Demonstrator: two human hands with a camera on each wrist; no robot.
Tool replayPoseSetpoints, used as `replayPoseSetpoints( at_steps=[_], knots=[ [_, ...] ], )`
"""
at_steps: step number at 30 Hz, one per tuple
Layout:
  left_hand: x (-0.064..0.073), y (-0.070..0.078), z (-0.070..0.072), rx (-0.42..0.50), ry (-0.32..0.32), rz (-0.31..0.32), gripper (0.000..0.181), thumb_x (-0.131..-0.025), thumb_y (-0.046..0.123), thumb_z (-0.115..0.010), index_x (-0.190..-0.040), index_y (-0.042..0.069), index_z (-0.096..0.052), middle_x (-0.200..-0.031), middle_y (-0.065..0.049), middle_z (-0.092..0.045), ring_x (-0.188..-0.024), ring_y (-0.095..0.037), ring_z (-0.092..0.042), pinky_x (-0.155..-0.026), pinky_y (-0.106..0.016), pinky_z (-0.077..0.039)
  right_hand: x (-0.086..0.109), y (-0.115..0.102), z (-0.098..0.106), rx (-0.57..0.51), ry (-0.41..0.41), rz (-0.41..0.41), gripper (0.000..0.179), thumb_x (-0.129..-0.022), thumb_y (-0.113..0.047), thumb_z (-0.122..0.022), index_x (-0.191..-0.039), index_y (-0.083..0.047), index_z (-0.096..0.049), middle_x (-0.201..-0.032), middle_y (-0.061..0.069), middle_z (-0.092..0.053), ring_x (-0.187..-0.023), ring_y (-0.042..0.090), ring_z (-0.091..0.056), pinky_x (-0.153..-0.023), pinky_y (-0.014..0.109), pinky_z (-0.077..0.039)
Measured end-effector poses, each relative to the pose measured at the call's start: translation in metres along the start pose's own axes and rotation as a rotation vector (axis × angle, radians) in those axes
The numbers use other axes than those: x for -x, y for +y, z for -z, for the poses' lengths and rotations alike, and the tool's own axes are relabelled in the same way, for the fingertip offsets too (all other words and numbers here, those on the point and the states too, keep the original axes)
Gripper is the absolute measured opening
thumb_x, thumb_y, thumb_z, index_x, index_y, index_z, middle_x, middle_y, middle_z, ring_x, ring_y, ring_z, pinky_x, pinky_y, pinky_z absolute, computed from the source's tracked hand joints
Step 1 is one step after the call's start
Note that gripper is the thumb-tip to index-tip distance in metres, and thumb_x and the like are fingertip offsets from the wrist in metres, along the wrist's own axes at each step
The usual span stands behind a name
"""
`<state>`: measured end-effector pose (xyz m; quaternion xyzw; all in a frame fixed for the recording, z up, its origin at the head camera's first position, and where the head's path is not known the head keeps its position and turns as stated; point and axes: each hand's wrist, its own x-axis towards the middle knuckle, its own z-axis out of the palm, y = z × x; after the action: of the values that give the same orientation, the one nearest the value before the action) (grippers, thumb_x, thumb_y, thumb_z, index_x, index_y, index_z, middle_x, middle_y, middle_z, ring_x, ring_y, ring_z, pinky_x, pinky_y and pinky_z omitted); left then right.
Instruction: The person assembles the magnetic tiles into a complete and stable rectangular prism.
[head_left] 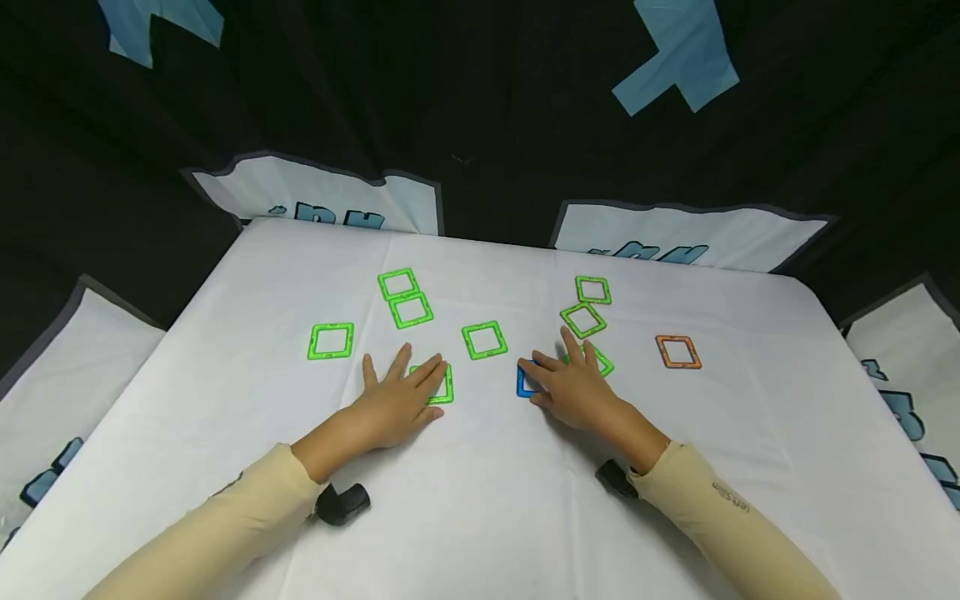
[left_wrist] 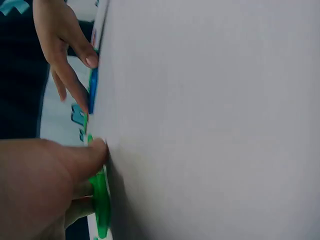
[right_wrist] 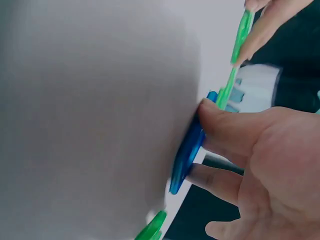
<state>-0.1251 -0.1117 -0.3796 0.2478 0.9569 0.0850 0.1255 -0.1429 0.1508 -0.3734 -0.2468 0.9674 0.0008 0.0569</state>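
White-covered table (head_left: 465, 500): left of centre, green square frame (head_left: 450, 387) is pinched by left hand (head_left: 392, 410), outer fingers spread. Right of it, blue square frame (head_left: 520, 383) is pinched by right hand (head_left: 579, 393). Equal axes; sides roughly pointed fore-aft and sideways.

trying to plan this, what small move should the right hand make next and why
Perhaps slide the blue square plastic frame toward the left hand: the right hand touches it, the left touches a green square plastic frame, and white cloth shows between the two frames.
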Motion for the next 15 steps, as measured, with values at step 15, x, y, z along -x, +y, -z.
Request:
replayPoseSetpoints(
  at_steps=[15],
  knots=[
    [0.007, 0.019, 0.000, -0.090, 0.170, -0.277, 0.054, -0.085, 0.028, -0.063, -0.129, 0.001, -0.049, -0.132, -0.013, -0.051, -0.123, -0.030, -0.046, -0.104, -0.048, -0.032, 0.019, -0.024, 0.009, -0.088, 0.007, 0.134, 0.052, -0.081, -0.030, -0.068, -0.128, -0.014, -0.054, -0.127, 0.007, -0.056, -0.114, 0.028, -0.053, -0.094, 0.043, -0.043]
  ],
)
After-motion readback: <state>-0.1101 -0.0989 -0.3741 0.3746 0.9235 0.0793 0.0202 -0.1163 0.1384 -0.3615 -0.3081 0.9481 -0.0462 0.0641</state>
